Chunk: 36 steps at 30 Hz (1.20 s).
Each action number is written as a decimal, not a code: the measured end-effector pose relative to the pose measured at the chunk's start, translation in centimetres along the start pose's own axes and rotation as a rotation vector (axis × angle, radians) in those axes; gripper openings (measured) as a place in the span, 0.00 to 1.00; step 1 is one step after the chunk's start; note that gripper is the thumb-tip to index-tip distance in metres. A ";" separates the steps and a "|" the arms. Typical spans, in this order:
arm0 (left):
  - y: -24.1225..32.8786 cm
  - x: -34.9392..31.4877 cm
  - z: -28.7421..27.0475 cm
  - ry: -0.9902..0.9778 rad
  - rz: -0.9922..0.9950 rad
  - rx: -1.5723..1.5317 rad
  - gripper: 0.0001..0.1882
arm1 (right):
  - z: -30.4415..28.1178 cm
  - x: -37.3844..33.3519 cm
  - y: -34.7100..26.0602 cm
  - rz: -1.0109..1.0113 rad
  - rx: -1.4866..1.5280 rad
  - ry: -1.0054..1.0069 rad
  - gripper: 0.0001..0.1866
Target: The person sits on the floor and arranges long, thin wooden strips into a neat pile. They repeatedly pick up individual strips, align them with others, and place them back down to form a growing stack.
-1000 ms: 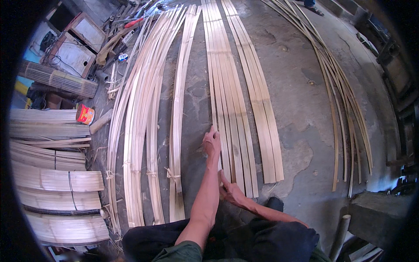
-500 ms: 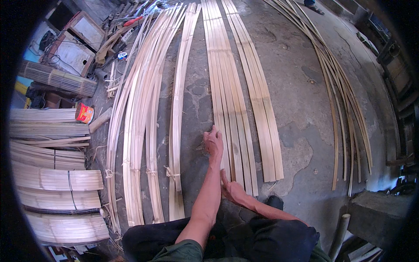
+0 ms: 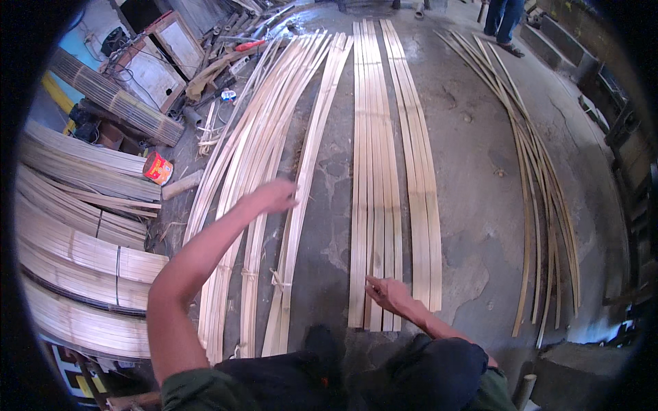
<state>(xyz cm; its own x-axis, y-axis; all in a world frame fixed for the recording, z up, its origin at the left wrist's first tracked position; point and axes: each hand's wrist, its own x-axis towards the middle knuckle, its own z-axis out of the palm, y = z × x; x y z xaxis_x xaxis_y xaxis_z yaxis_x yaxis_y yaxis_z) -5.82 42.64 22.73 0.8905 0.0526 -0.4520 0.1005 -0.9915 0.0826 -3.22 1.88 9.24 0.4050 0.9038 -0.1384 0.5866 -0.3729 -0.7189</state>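
A row of long, pale bamboo strips (image 3: 378, 171) lies side by side on the floor in front of me. My right hand (image 3: 389, 296) is at their near end, fingers closed at the edge of one strip beside a narrow dark gap. My left hand (image 3: 277, 195) hovers to the left, over or just beside a narrow tied bundle of strips (image 3: 301, 205); motion smears its fingers. A second flat row of strips (image 3: 421, 185) lies just right of the first. Farther left, a larger bundle of strips (image 3: 236, 178) spreads along the floor.
Stacked bundles of slats (image 3: 82, 246) and a red tub (image 3: 157, 168) stand at the left. Thin loose strips (image 3: 531, 178) lie at the right. A rolled slat mat (image 3: 116, 99) leans near white panels (image 3: 147, 72). Another person's legs (image 3: 504, 20) show at the far right.
My left hand has left the flat row and swung left and forward toward the tied bundle. My right hand stays near the row's near end. The view has shifted, showing more of the far floor.
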 end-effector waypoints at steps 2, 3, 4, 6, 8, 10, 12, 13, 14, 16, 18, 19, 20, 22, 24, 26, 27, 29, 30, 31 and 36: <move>1.0 -3.8 3.6 0.090 0.030 -0.156 0.27 | -3.2 1.5 1.4 -0.032 -0.062 -0.016 0.16; 0.5 -6.5 7.4 0.047 -0.188 -0.201 0.30 | -4.7 2.9 0.7 -0.061 -0.134 -0.032 0.15; 0.3 -8.6 12.4 0.109 -0.311 -0.338 0.33 | -6.5 3.9 0.3 -0.078 -0.216 -0.047 0.14; 2.8 -11.7 21.0 0.140 -0.482 -0.358 0.40 | -9.2 6.2 0.1 -0.088 -0.292 -0.076 0.18; 7.3 -14.2 25.0 0.203 -0.630 -0.451 0.43 | -11.8 8.2 -2.0 -0.096 -0.440 -0.160 0.17; 11.5 -15.0 26.4 0.337 -0.703 -0.498 0.46 | -12.2 10.5 -1.8 -0.178 -0.462 -0.217 0.15; 12.5 -14.8 28.4 0.496 -0.754 -0.503 0.48 | -11.1 12.5 -2.2 -0.219 -0.479 -0.261 0.14; 12.1 -14.6 30.6 0.628 -0.749 -0.428 0.52 | -10.1 13.7 -2.6 -0.250 -0.488 -0.274 0.14; 12.4 -13.3 30.3 0.628 -0.794 -0.554 0.49 | -8.3 14.6 -0.6 -0.289 -0.427 -0.220 0.13; 12.3 -13.5 28.1 0.618 -0.933 -0.773 0.43 | -2.9 16.8 -0.5 -0.212 -0.320 -0.213 0.13; 11.2 -15.0 26.5 0.463 -0.882 -0.843 0.34 | 1.4 18.2 -3.7 -0.165 -0.113 -0.123 0.16; 11.4 -15.6 26.0 0.361 -0.839 -0.882 0.30 | 3.9 18.5 -3.2 -0.147 -0.005 -0.009 0.22; 11.9 -16.6 25.9 0.381 -0.817 -1.028 0.27 | 6.1 18.1 -4.3 -0.031 0.195 0.056 0.24; 13.4 -17.5 24.2 0.451 -0.760 -1.306 0.23 | 8.9 18.4 -7.0 0.182 0.586 0.206 0.28; 16.7 -19.0 19.2 0.434 -0.723 -1.333 0.26 | 11.1 19.0 -7.8 0.294 0.945 0.048 0.28; 16.7 -21.3 18.7 0.467 -0.765 -1.307 0.27 | 11.0 17.5 -14.5 0.291 1.390 -0.014 0.24; 17.1 -22.1 19.9 0.482 -0.750 -1.293 0.27 | 11.2 16.6 -15.6 0.296 1.401 0.037 0.23; 17.3 -23.8 21.7 0.518 -0.749 -1.256 0.28 | 11.9 15.2 -17.5 0.261 1.413 0.081 0.22; 17.6 -24.8 22.2 0.534 -0.763 -1.240 0.28 | 11.7 14.2 -18.7 0.228 1.411 0.077 0.21; 17.9 -25.7 22.7 0.551 -0.779 -1.223 0.28 | 11.4 13.4 -19.9 0.195 1.408 0.072 0.21; 18.6 -28.6 23.0 0.522 -0.849 -1.246 0.31 | 10.3 10.6 -23.8 0.120 1.378 0.044 0.20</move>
<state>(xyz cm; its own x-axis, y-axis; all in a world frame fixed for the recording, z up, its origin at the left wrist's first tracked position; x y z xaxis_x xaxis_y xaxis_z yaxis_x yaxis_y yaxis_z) -39.62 19.94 16.74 0.4109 0.8070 -0.4241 0.6745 0.0438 0.7369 -20.13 22.54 17.83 0.4396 0.8645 -0.2436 -0.6026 0.0828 -0.7937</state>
